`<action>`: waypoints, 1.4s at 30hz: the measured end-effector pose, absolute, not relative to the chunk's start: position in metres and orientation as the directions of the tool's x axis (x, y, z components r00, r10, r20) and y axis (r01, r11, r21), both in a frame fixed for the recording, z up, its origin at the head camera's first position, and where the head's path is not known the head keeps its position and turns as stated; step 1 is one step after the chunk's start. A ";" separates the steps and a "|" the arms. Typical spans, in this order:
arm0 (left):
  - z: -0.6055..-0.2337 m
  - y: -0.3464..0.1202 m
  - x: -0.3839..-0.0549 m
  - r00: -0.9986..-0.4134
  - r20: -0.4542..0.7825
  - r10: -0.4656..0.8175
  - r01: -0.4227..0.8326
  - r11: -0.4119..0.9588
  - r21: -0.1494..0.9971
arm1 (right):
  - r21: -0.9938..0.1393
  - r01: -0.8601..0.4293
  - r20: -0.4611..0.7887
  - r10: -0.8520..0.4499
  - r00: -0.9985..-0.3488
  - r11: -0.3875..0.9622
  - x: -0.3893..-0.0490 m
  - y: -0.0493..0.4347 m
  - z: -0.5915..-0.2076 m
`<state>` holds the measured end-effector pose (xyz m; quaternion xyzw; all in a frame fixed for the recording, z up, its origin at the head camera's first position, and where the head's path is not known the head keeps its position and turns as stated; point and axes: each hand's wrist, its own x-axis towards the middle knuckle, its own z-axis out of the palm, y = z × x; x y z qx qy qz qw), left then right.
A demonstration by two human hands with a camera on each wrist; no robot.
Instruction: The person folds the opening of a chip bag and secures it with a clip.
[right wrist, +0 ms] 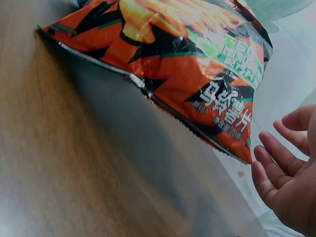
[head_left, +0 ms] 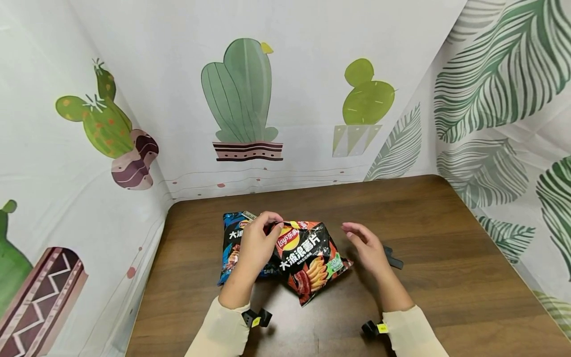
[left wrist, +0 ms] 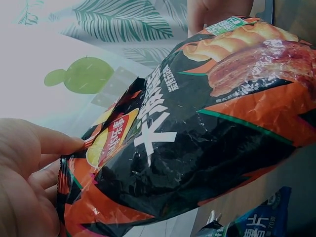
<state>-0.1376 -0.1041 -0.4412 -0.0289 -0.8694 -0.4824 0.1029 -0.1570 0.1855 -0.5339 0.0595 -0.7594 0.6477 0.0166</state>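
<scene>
A black and orange bag of potato chips [head_left: 312, 258] is tilted above the table, partly over a blue bag of potato chips [head_left: 229, 243]. My left hand [head_left: 260, 240] pinches the top edge of the orange bag between thumb and fingers, as the left wrist view shows at the crimped end [left wrist: 66, 192]. To the right of the bag is my right hand [head_left: 368, 250], fingers loosely bent and holding nothing. In the right wrist view the fingers [right wrist: 269, 180] are close to a bottom corner of the bag; whether they touch it I cannot tell.
A small dark flat object [head_left: 393, 258] lies on the brown wooden table [head_left: 446, 277], just beyond my right hand. Cloth printed with cacti and leaves [head_left: 303, 99] hangs behind the table and along its sides. Each wrist wears a dark camera mount [head_left: 257, 318].
</scene>
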 end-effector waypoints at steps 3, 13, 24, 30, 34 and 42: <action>-0.442 -0.104 -0.138 -0.976 0.213 -0.046 0.156 0.537 0.829 | -0.978 -0.093 0.086 -0.042 -0.995 0.184 -0.156 0.188 -0.535; -0.441 -0.105 -0.137 -0.976 0.215 -0.044 0.161 0.525 0.836 | -0.963 0.011 0.000 0.043 -0.999 0.268 -0.148 0.201 -0.533; -0.441 -0.104 -0.137 -0.977 0.206 -0.047 0.152 0.522 0.839 | -0.950 -0.039 0.066 0.077 -0.995 0.311 -0.145 0.216 -0.542; -0.441 -0.104 -0.137 -0.978 0.207 -0.039 0.156 0.526 0.836 | -0.953 -0.035 0.074 0.119 -0.990 0.301 -0.143 0.222 -0.543; -0.441 -0.104 -0.138 -0.977 0.208 -0.037 0.159 0.517 0.841 | -0.950 -0.032 0.074 0.122 -0.990 0.312 -0.142 0.228 -0.542; -0.440 -0.104 -0.137 -0.978 0.202 -0.044 0.151 0.515 0.844 | -0.921 0.003 0.056 0.140 -0.989 0.391 -0.142 0.241 -0.550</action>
